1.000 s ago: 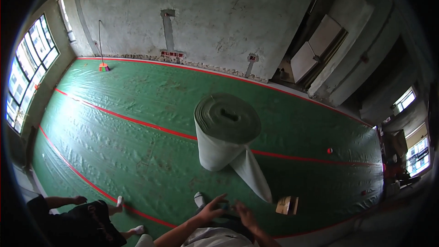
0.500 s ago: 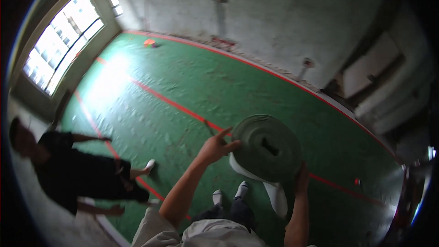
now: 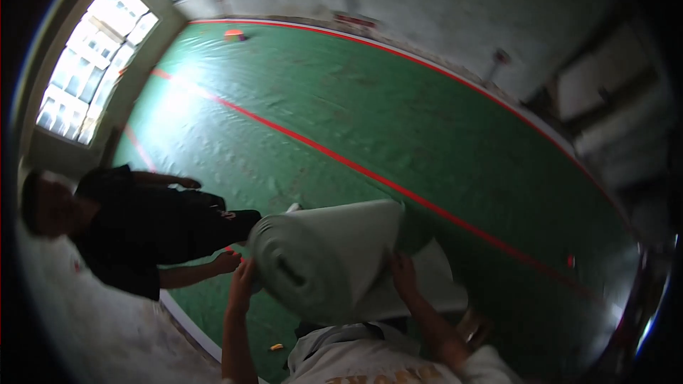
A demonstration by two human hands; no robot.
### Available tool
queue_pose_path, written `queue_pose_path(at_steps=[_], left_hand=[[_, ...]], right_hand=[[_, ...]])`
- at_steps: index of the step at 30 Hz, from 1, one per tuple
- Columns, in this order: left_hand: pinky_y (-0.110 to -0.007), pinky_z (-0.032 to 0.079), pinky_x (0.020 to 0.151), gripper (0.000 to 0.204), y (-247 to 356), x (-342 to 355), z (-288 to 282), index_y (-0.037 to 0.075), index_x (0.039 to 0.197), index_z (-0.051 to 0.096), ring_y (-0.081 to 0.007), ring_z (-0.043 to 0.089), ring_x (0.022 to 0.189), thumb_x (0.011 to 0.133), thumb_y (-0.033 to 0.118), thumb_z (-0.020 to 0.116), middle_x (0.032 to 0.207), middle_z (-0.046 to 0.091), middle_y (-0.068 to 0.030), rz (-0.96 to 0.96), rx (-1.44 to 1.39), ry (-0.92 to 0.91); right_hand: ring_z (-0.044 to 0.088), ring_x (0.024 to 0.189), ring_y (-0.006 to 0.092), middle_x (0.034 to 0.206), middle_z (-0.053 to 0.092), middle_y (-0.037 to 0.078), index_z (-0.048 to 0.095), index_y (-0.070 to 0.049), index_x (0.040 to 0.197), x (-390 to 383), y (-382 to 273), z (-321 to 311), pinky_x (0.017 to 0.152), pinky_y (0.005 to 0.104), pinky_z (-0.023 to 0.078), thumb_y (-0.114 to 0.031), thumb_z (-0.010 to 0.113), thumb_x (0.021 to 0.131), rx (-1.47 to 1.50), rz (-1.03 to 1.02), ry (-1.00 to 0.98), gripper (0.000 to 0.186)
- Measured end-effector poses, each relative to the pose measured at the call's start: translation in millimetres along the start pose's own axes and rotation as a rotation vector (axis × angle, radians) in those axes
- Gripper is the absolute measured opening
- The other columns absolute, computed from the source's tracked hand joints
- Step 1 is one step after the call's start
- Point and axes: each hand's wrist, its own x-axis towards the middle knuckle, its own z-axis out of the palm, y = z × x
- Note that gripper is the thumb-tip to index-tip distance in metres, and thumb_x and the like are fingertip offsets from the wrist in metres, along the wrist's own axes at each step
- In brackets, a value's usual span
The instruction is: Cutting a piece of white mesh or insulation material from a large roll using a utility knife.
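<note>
While both hands [image 3: 320, 281] grip the tilted roll [image 3: 324, 259], green floor [image 3: 370, 114] lies open beyond.

1. We see 1 big pale roll [image 3: 327, 259].
2. We count 2 hands of ours on it: left hand [image 3: 242, 281] & right hand [image 3: 404, 275].
3. 1 other person [image 3: 121, 231] in black.
4. 1 window [image 3: 92, 71].
5. 1 green floor sheet [image 3: 370, 121] w/ red lines.
6. 1 small orange thing [image 3: 235, 34] far off.

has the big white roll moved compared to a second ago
Yes. The white roll stood upright on the green floor sheet near the red stripe; now it is tipped onto its side, off the sheet, between the left hand and right hand.
</note>
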Motion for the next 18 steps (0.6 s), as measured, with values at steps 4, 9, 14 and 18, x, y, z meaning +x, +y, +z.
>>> queue_pose_path(at_steps=[4, 9, 14, 18], left_hand=[[-0.036, 0.05, 0.115, 0.059, -12.5, -18.5, -26.0, 0.001, 0.155, 0.062, -0.0179, 0.067, 0.132, 0.121, 0.048, 0.053, 0.148, 0.071, -0.0095, -0.037, 0.095, -0.21], [-0.043, 0.05, 0.12, 0.058, -123.3, -15.2, -166.1, 0.001, 0.16, 0.057, -0.0222, 0.062, 0.142, 0.117, 0.04, 0.061, 0.16, 0.062, -0.0111, -0.295, -0.234, -0.434], [-0.043, 0.054, 0.115, 0.059, -113.3, 34.3, -133.3, 0.0, 0.151, 0.064, -0.0215, 0.068, 0.132, 0.103, 0.03, 0.083, 0.144, 0.073, -0.0084, -0.277, -0.146, -0.711], [-0.039, 0.057, 0.109, 0.071, -69.7, 11.2, -112.8, 0.0, 0.154, 0.063, -0.0167, 0.069, 0.126, 0.093, 0.017, 0.095, 0.137, 0.077, -0.0063, -0.293, 0.074, -0.74]], right_hand=[[0.054, 0.152, 0.0383, 0.17, 0.051, 0.025, 0.045, 0.0, 0.17, 9.2, 99.0, 51.6, 0.127, 0.0523, 0.043, -0.076, 0.051, 0.11, 0.405, 0.661, -0.149, 0.097], [0.039, 0.164, 0.038, 0.18, 0.039, 0.021, 0.032, -0.005, 0.179, -25.1, -28.4, 115.7, 0.135, 0.0538, 0.032, -0.089, 0.047, 0.104, 0.982, 0.95, -0.203, 0.113], [0.04, 0.163, 0.0383, 0.182, 0.039, 0.016, 0.036, -0.014, 0.179, -54.8, 23.5, 143.3, 0.134, 0.054, 0.031, -0.087, 0.057, 0.101, 1.082, 0.803, 0.01, 0.109], [0.051, 0.152, 0.0361, 0.173, 0.05, 0.017, 0.043, -0.014, 0.176, -76.2, 47.7, 172.1, 0.127, 0.0508, 0.042, -0.076, 0.054, 0.109, 0.957, 0.556, 0.034, 0.091]])
